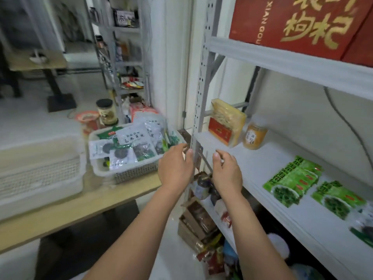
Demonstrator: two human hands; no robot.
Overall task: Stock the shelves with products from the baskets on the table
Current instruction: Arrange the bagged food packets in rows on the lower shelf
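A white mesh basket (129, 174) on the wooden table (84, 207) holds several white and green packets (131, 136). My left hand (174, 168) hovers by the basket's right end with relaxed fingers and holds nothing. My right hand (227, 170) hovers empty in front of the white shelf (262, 170), just right of the perforated upright post (198, 110). On the shelf lie green packets (292, 178), a yellow packet with a red label (227, 123) and an orange jar (254, 135).
A second white basket (38, 174) stands at the left of the table. A dark-lidded jar (106, 112) and a red cup (88, 120) sit behind the baskets. Red boxes (298, 23) fill the upper shelf. Boxes and packets (201, 223) crowd the lower shelf.
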